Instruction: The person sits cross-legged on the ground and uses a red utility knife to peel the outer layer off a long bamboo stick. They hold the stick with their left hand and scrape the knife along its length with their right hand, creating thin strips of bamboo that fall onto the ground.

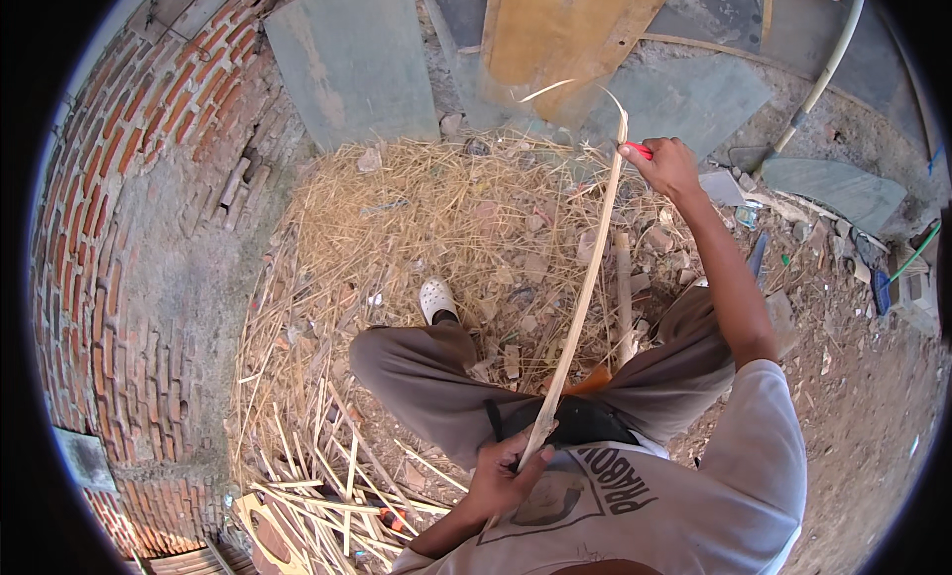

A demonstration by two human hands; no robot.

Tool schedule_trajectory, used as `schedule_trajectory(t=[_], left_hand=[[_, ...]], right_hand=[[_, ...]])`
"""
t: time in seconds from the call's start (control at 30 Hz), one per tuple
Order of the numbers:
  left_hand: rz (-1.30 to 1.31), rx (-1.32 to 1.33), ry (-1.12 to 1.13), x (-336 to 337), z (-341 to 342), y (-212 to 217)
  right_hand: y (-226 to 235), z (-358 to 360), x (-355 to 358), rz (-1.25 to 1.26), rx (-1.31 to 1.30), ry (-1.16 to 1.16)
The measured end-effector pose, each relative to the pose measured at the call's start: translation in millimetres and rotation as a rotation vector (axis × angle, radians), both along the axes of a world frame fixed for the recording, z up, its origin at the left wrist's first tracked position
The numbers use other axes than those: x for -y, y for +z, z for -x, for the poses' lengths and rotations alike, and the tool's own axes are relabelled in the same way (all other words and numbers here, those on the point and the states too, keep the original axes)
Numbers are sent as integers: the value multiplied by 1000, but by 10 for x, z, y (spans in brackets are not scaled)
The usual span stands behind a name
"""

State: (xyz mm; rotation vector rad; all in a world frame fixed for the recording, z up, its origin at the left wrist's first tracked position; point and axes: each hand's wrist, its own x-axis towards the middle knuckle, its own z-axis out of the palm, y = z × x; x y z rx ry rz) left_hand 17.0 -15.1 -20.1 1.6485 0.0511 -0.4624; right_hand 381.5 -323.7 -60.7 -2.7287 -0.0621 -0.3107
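Note:
A long, pale bamboo strip [581, 312] runs from near my waist up and away to the far right. My left hand [504, 476] is closed round its near end, close to my shirt. At the far end my right hand [666, 167] grips the red handle of a knife [640, 151], set against the strip; its blade is too small to make out. Thin curled shavings [613, 101] peel up from the strip there and bend to the left.
Split strips [342, 466] lie heaped at lower left beside a brick wall [124, 347]. Straw-like shavings [397, 203] and rubble cover the ground past my feet. Sheets [352, 64] lean at the back; a pale pipe [828, 64] stands at far right.

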Motion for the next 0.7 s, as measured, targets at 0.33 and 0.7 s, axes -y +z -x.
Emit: schedule_trajectory(t=[0.33,0.7], left_hand=[[106,-22,-163,-119,196,103],[231,-61,77,-143,-154,-105]], right_hand=[[-352,-440,719,-144,-117,-372],[-289,406,-335,-832,-202,237]])
